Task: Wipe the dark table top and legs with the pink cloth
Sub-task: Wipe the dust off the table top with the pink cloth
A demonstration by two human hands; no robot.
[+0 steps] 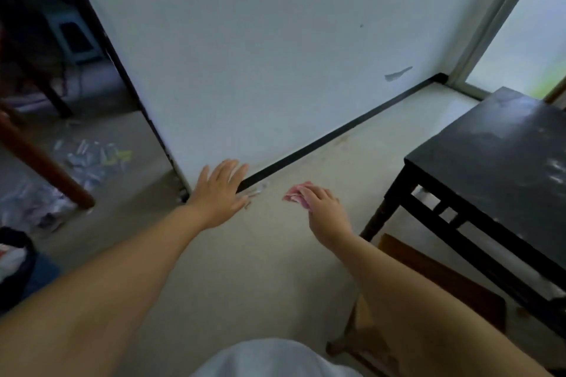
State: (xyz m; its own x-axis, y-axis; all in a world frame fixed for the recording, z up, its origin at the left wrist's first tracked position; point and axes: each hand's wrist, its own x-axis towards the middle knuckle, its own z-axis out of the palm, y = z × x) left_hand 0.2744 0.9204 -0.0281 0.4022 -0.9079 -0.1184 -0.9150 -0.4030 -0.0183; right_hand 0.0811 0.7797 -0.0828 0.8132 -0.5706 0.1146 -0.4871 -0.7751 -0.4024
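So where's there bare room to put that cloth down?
The dark table top looks bare, and so does the pale floor between the wall's black baseboard and the table. It is crowded at left: litter lies beyond the doorway.

The dark table looks like black-painted wood, its top glossy and streaked with pale smears. The pink cloth is soft, crumpled fabric. The wall is matt white with a scuff. The floor is smooth, pale, faintly sheened. A brown wooden leg looks polished.
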